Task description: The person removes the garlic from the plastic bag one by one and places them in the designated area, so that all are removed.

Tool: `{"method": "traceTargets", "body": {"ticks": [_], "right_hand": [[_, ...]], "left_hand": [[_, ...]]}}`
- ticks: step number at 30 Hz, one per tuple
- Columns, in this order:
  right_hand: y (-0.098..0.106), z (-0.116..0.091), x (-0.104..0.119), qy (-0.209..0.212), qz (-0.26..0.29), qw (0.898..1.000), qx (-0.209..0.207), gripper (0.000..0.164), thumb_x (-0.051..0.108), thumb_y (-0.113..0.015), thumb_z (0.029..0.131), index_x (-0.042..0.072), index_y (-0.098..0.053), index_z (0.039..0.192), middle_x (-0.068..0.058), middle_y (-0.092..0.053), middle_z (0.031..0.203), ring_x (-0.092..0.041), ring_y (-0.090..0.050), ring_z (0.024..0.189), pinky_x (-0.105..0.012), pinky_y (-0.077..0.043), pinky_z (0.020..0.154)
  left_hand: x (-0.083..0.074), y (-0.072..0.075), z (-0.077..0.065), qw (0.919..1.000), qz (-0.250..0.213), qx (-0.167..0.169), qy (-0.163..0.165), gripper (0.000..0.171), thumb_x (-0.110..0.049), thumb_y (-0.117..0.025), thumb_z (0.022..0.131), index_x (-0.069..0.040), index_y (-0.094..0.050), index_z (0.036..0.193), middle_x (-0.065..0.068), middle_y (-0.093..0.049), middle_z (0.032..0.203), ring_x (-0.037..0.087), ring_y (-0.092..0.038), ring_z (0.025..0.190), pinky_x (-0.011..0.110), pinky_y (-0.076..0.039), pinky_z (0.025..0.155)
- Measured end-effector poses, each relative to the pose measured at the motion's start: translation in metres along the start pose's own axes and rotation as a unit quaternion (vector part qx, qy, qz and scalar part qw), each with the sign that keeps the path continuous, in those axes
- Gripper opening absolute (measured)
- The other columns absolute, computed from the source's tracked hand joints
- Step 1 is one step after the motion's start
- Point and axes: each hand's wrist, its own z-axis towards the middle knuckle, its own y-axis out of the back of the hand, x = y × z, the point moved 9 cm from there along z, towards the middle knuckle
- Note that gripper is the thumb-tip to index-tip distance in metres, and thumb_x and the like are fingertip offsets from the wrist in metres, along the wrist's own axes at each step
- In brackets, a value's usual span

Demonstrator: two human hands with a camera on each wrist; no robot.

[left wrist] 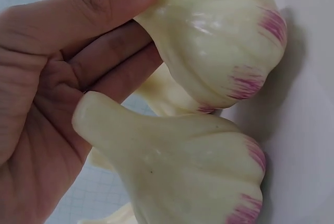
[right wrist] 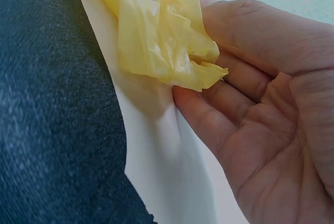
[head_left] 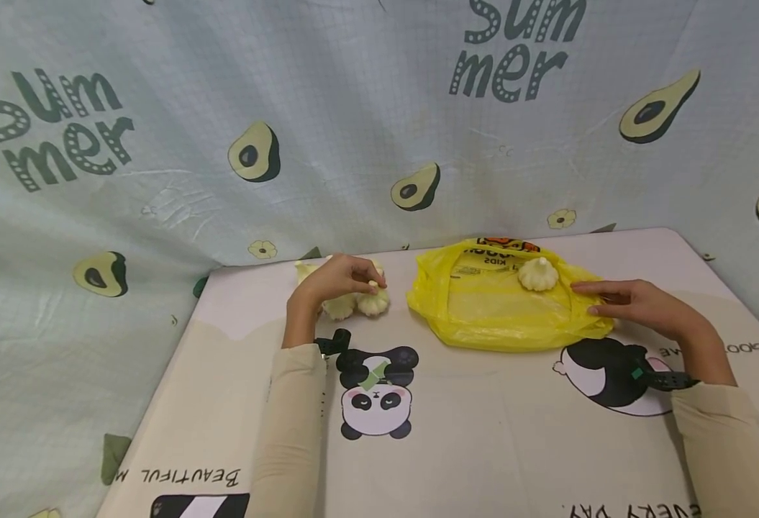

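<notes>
By its stem, my left hand (head_left: pixel 340 277) pinches a pale garlic bulb (left wrist: pixel 224 36) with purple streaks. Just below it in the left wrist view lies another garlic bulb (left wrist: pixel 193 156), and more bulbs are partly hidden behind the hand. At the right, my right hand (head_left: pixel 647 309) holds the side edge of a yellow plastic bag (head_left: pixel 508 334), thumb and fingers about its crumpled corner. The bag lies spread on the table with its mouth facing up. One garlic bulb (head_left: pixel 537 275) sits on the bag near the right hand's fingertips. The bag hides some of those fingertips in the right wrist view.
A printed cover with panda drawings (head_left: pixel 376 410) and lettering lies over the table (head_left: pixel 457 446). Behind it hangs a pale curtain (head_left: pixel 334 144) with avocado prints. Dark material (right wrist: pixel 52 104) fills the left of the right wrist view.
</notes>
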Motion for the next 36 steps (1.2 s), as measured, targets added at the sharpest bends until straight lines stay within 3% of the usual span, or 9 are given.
{"method": "traceTargets", "body": {"ticks": [5,10,12,15,17,25,36], "right_hand": [[0.0,0.0,-0.001,-0.002,0.0,1.0,-0.001,0.049,0.031,-0.065,0.101,0.008,-0.058,0.144,-0.024,-0.049,0.15,-0.043,-0.048,0.133,-0.012,-0.044,0.086],[-0.001,0.0,-0.003,-0.011,-0.004,1.0,0.005,0.051,0.032,-0.065,0.101,0.007,-0.057,0.145,-0.027,-0.047,0.151,-0.046,-0.046,0.134,-0.033,-0.049,0.096],[0.0,0.0,-0.003,-0.011,-0.004,1.0,0.004,0.05,0.031,-0.065,0.101,0.007,-0.057,0.145,-0.027,-0.047,0.151,-0.045,-0.046,0.134,-0.031,-0.049,0.095],[0.001,0.0,-0.003,-0.011,-0.003,1.0,0.001,0.05,0.031,-0.065,0.101,0.008,-0.058,0.145,-0.027,-0.048,0.15,-0.04,-0.049,0.131,-0.015,-0.045,0.087],[0.001,0.0,-0.003,-0.013,0.0,1.0,0.0,0.049,0.032,-0.065,0.101,0.008,-0.058,0.144,-0.026,-0.048,0.15,-0.033,-0.05,0.128,-0.01,-0.043,0.084],[0.001,-0.001,-0.004,-0.015,0.006,1.0,0.0,0.049,0.032,-0.066,0.101,0.009,-0.059,0.143,-0.024,-0.05,0.149,0.007,-0.044,0.111,-0.011,-0.044,0.084],[0.0,-0.001,-0.001,-0.003,0.015,1.0,0.003,0.048,0.031,-0.065,0.101,0.009,-0.059,0.144,-0.023,-0.05,0.149,0.017,-0.041,0.11,-0.01,-0.044,0.085]], "left_hand": [[0.004,-0.001,0.001,0.9999,-0.013,0.005,-0.006,0.015,-0.006,-0.075,0.092,-0.006,-0.079,0.106,0.003,-0.076,0.106,0.019,-0.067,0.1,0.034,-0.056,0.091],[0.007,-0.003,0.002,0.9994,-0.029,0.012,-0.012,0.019,-0.006,-0.074,0.092,-0.006,-0.079,0.11,0.004,-0.077,0.109,0.019,-0.068,0.105,0.033,-0.056,0.093],[0.008,-0.003,0.002,0.9993,-0.033,0.011,-0.013,0.019,-0.007,-0.075,0.092,-0.007,-0.079,0.111,0.004,-0.077,0.109,0.019,-0.068,0.105,0.032,-0.056,0.093],[0.008,-0.002,0.002,0.9992,-0.036,0.008,-0.015,0.019,-0.007,-0.075,0.092,-0.008,-0.08,0.11,0.004,-0.077,0.108,0.019,-0.069,0.105,0.032,-0.056,0.092],[0.008,-0.001,0.003,0.9991,-0.038,0.007,-0.017,0.019,-0.007,-0.076,0.091,-0.008,-0.08,0.11,0.004,-0.077,0.107,0.019,-0.069,0.105,0.032,-0.056,0.092],[0.008,-0.001,0.0,0.9994,-0.032,0.012,-0.001,0.025,-0.011,-0.079,0.09,-0.005,-0.078,0.114,0.005,-0.077,0.11,0.019,-0.068,0.108,0.033,-0.056,0.094],[-0.002,-0.002,-0.001,0.9996,-0.012,0.022,-0.012,0.023,-0.009,-0.076,0.092,-0.006,-0.078,0.114,0.007,-0.077,0.111,0.018,-0.069,0.106,0.034,-0.055,0.094]]}}
